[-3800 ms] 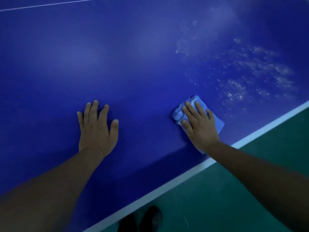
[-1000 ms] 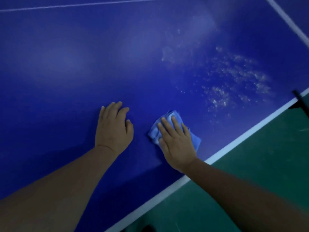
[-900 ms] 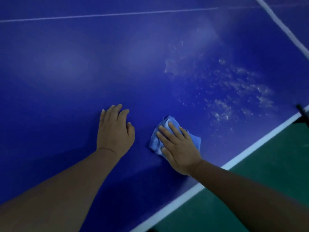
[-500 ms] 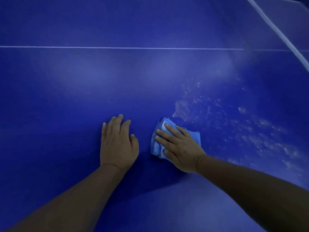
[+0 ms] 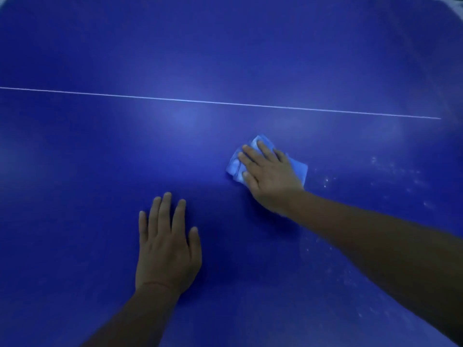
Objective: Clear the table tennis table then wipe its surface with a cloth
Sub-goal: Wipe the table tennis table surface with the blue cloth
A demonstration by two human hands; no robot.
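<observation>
The blue table tennis table (image 5: 100, 159) fills the view. A folded light-blue cloth (image 5: 297, 169) lies on it right of centre. My right hand (image 5: 268, 176) presses flat on the cloth with straight fingers and covers most of it. My left hand (image 5: 166, 246) rests palm down on the bare surface, nearer to me and to the left of the cloth, fingers straight and slightly spread.
A thin white centre line (image 5: 225, 103) runs across the table beyond both hands. Faint whitish specks (image 5: 390, 171) dot the surface to the right of the cloth and near my right forearm. A bit of net shows at the top right corner (image 5: 451, 1).
My right hand has pushed the cloth farther away over the table, past my left hand. The view has tilted up, so the table edge and green floor are out of sight.
</observation>
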